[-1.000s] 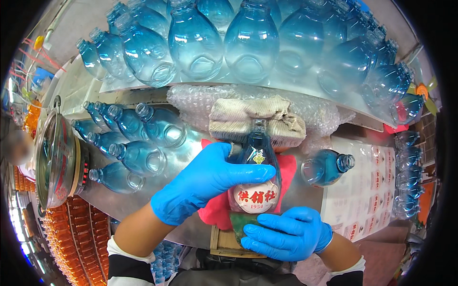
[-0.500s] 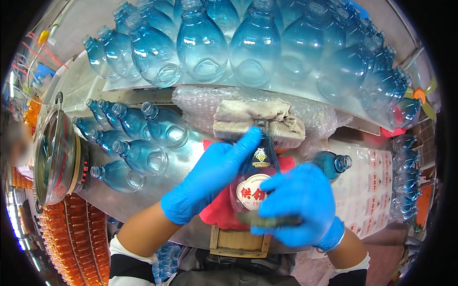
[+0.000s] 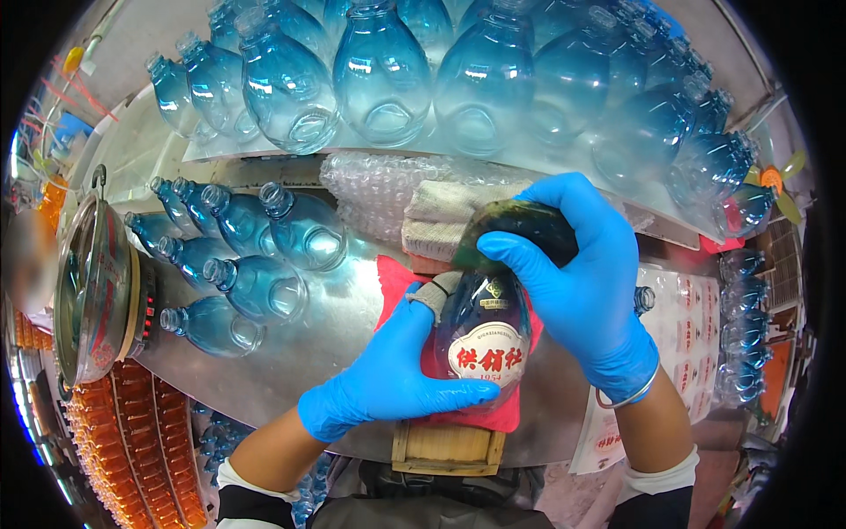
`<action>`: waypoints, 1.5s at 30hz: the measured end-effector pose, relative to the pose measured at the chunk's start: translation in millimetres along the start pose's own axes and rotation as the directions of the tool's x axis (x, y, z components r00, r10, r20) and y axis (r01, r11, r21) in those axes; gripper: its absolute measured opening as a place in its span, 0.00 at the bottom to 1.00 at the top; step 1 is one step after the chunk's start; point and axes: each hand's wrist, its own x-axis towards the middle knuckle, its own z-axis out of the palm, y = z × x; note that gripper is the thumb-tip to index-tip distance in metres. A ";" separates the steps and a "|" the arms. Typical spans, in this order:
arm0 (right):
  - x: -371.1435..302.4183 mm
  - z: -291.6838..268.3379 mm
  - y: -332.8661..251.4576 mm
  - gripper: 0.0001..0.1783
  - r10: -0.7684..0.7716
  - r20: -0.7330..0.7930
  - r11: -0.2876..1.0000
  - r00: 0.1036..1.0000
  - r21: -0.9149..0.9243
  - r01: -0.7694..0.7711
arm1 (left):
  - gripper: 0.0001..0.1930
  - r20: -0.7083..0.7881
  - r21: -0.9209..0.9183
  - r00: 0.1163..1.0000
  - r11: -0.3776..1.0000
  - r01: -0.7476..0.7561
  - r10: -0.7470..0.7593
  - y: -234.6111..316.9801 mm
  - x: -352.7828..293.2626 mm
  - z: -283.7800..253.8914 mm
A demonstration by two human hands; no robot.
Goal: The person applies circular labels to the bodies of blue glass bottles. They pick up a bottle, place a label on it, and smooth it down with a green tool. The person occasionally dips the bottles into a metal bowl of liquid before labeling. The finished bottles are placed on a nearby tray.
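Observation:
A dark blue glass bottle [image 3: 471, 333] with a pale, red-lettered label lies before me on a red cloth [image 3: 394, 286]. My left hand [image 3: 379, 375], in a blue glove, grips the bottle's left side, thumb stretched along its lower end. Grey fabric with a dark band [image 3: 434, 295] shows at that hand's fingertips. Blue-gloved too, my right hand [image 3: 595, 286] pinches a dark green, rounded flat pad [image 3: 520, 227] over the bottle's upper part. The pad hides the bottle's neck. Just beyond is a folded beige cloth [image 3: 432, 220].
Blue bottles [image 3: 383, 84] crowd a raised shelf at the back. Several more [image 3: 260, 286] lie at the left, beside a round scale [image 3: 97, 291]. A printed label sheet [image 3: 692, 335] lies at the right, bubble wrap [image 3: 370, 189] behind the cloth. A wooden block [image 3: 445, 450] sits in front.
My right hand has moved the pad from the bottle's lower end up to its neck. My left hand has shifted from the neck down to the bottle's left side.

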 end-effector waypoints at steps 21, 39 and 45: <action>-116.3 -28.6 20.2 0.15 -0.590 0.204 0.767 0.781 -0.160 0.621 | 0.44 -0.055 -0.015 0.975 0.976 -0.216 0.215 -37.5 -15.9 5.3; -170.0 22.1 20.2 0.12 0.134 -0.540 0.990 0.831 0.100 -0.095 | 0.58 -0.164 0.296 0.940 0.924 -0.241 0.298 -37.7 -20.4 17.1; -162.3 25.7 -10.5 0.20 -0.548 0.031 0.726 0.836 -0.478 0.494 | 0.51 -0.367 0.007 0.899 0.967 -0.254 0.239 -19.3 -23.2 44.9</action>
